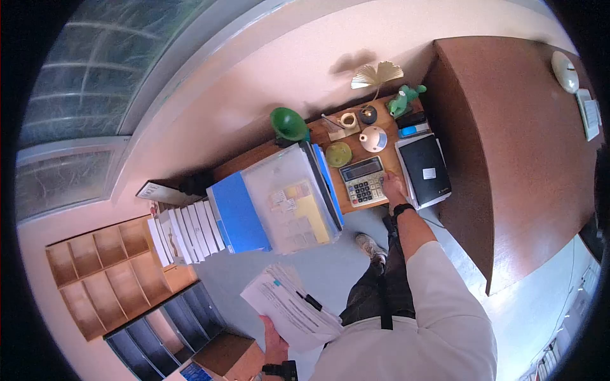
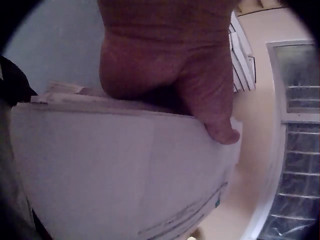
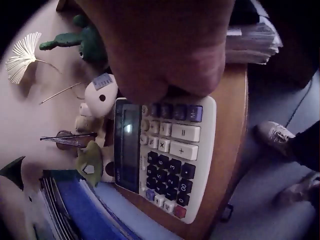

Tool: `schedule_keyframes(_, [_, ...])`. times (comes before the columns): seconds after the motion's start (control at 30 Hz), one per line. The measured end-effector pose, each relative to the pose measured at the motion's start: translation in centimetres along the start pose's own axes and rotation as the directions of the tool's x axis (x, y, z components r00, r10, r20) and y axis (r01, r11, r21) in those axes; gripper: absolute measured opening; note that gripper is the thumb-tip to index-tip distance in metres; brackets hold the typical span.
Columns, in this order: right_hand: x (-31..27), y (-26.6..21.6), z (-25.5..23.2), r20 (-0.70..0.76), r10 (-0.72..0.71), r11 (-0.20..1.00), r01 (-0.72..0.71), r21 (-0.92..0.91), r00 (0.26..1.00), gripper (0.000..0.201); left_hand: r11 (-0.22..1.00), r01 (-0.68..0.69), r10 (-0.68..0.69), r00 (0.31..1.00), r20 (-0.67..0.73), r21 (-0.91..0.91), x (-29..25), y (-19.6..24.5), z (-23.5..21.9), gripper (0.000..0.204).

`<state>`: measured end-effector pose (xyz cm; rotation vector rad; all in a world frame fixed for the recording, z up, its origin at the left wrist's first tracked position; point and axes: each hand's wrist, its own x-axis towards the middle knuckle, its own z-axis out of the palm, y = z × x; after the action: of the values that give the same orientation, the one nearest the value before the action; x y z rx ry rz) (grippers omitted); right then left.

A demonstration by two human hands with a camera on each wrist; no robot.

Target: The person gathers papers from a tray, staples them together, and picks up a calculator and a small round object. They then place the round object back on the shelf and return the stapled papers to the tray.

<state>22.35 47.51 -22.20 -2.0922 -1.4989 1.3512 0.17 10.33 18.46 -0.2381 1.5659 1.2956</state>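
My left hand (image 1: 274, 341) grips a thick stack of printed papers (image 1: 286, 314) by its edge, the thumb (image 2: 223, 131) lying over the top sheet. A black clip (image 1: 309, 300) sits on the stack. My right hand (image 1: 394, 185) holds the side edge of a white desk calculator (image 1: 361, 188), whose display and keys face up at the front of the wooden shelf (image 1: 348, 206). In the right wrist view, the palm covers the edge of the calculator (image 3: 172, 155) and its fingers are hidden.
Left of the calculator stand a clear plastic folder (image 1: 286, 209), a blue folder (image 1: 238, 213) and white binders (image 1: 187, 232). Behind it are a green dish (image 1: 338, 154), a white rounded object (image 1: 373, 139) and a gold leaf ornament (image 1: 377, 76). A black notebook (image 1: 424, 170) lies right, beside a brown cabinet (image 1: 527, 146).
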Motion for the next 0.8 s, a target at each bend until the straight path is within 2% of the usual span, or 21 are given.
schedule_keyframes(0.07, [-0.1, -1.4, -1.0, 0.072, 0.022, 0.999, -0.018, -0.05, 0.997, 0.038, 0.999, 0.032, -0.031, 0.999, -0.03, 0.018, 0.2, -0.3, 1.0, 0.087])
schedule_keyframes(0.1, [1.1, 5.7, 2.0, 0.071, 0.031, 0.998, -0.026, -0.063, 0.997, 0.038, 0.998, 0.06, -0.059, 0.998, -0.037, 0.026, 0.4, -0.4, 1.5, 0.086])
schedule_keyframes(0.13, [4.4, 9.9, 5.6, 0.063, -0.187, 0.934, 0.197, -0.298, 0.98, 0.037, 0.996, 0.087, -0.086, 0.996, -0.038, 0.034, 0.7, -0.4, 2.1, 0.084])
schedule_keyframes(0.17, [7.4, 11.8, 9.9, 0.103, -0.39, 0.766, 0.384, -0.515, 0.915, 0.035, 0.994, 0.101, -0.1, 0.995, -0.023, 0.028, 1.2, -0.4, 3.0, 0.084])
schedule_keyframes(0.2, [3.4, 9.4, 4.8, 0.092, -0.383, 0.76, 0.37, -0.534, 0.919, 0.035, 0.991, 0.092, -0.091, 0.996, -0.012, 0.092, 1.6, -0.2, 4.0, 0.085])
schedule_keyframes(0.23, [1.3, 1.8, 1.6, 0.037, -0.035, 0.921, 0.047, -0.386, 0.999, 0.034, 0.985, 0.08, -0.081, 0.997, 0.001, 0.155, 2.1, -0.2, 5.0, 0.086])
schedule_keyframes(0.3, [-0.9, -1.0, -2.2, 0.142, -0.036, 0.898, 0.094, -0.431, 0.989, 0.035, 0.983, 0.106, -0.11, 0.994, 0.024, 0.147, 3.9, 0.1, 6.9, 0.085])
schedule_keyframes(0.37, [-2.8, -0.7, -3.8, 0.204, -0.175, 0.969, 0.205, -0.138, 0.963, 0.04, 0.981, 0.128, -0.135, 0.99, 0.041, 0.146, 5.3, 0.3, 8.6, 0.085])
schedule_keyframes(0.4, [-5.9, -2.5, -6.7, 0.375, -0.138, 0.989, 0.109, 0.099, 0.917, 0.046, 0.985, 0.108, -0.127, 0.982, 0.143, 0.134, 6.2, 0.3, 9.6, 0.083])
schedule_keyframes(0.43, [-10.2, -5.2, -10.6, 0.535, -0.144, 0.95, -0.035, 0.309, 0.832, 0.053, 0.989, 0.091, -0.117, 0.963, 0.241, 0.118, 7.0, 0.1, 10.6, 0.081])
schedule_keyframes(0.47, [-13.1, -6.0, -12.5, 0.739, -0.151, 0.827, -0.325, 0.458, 0.656, 0.061, 0.989, 0.1, -0.126, 0.958, 0.259, 0.113, 7.9, -0.1, 11.5, 0.081])
schedule_keyframes(0.5, [-15.4, -6.4, -14.0, 0.867, -0.24, 0.63, -0.61, 0.481, 0.436, 0.07, 0.989, 0.141, -0.149, 0.912, 0.381, 0.05, 8.9, -0.5, 12.5, 0.077])
schedule_keyframes(0.53, [-17.7, -6.1, -14.9, 0.875, -0.362, 0.507, -0.72, 0.474, 0.321, 0.077, 0.983, 0.186, -0.156, 0.854, 0.496, -0.01, 9.7, -0.8, 13.6, 0.072])
schedule_keyframes(0.57, [-19.3, -6.3, -16.0, 0.845, -0.491, 0.383, -0.819, 0.427, 0.211, 0.084, 0.982, 0.188, -0.152, 0.849, 0.505, -0.019, 10.2, -0.9, 15.0, 0.072])
schedule_keyframes(0.6, [-20.7, -8.2, -18.7, 0.849, -0.485, 0.393, -0.814, 0.427, 0.211, 0.084, 0.981, 0.164, -0.194, 0.86, 0.472, 0.104, 10.6, -0.9, 16.4, 0.072])
schedule_keyframes(0.63, [-22.8, -10.8, -22.2, 0.795, -0.485, 0.265, -0.804, 0.532, 0.366, 0.084, 0.964, 0.14, -0.228, 0.874, 0.429, 0.226, 10.8, -1.0, 17.8, 0.071])
schedule_keyframes(0.67, [-23.8, -12.1, -24.3, 0.723, -0.465, 0.137, -0.765, 0.63, 0.511, 0.087, 0.967, 0.136, -0.219, 0.875, 0.433, 0.215, 11.2, -1.3, 19.2, 0.071])
schedule_keyframes(0.7, [-23.7, -11.7, -24.8, 0.724, -0.469, 0.15, -0.762, 0.63, 0.506, 0.087, 0.951, 0.094, -0.229, 0.853, 0.468, 0.294, 11.8, -1.6, 20.9, 0.067])
schedule_keyframes(0.73, [-23.9, -10.9, -24.9, 0.65, -0.417, 0.37, -0.534, 0.76, 0.636, 0.08, 0.927, 0.048, -0.243, 0.831, 0.5, 0.371, 12.0, -2.2, 22.2, 0.063])
schedule_keyframes(0.77, [-23.7, -10.4, -25.0, 0.53, -0.401, 0.564, -0.254, 0.786, 0.747, 0.077, 0.929, 0.038, -0.235, 0.829, 0.507, 0.369, 12.1, -2.9, 23.4, 0.063])
schedule_keyframes(0.8, [-23.4, -10.6, -25.0, 0.515, -0.28, 0.608, -0.265, 0.748, 0.81, 0.079, 0.922, 0.054, -0.257, 0.826, 0.502, 0.383, 12.1, -3.7, 24.8, 0.061])
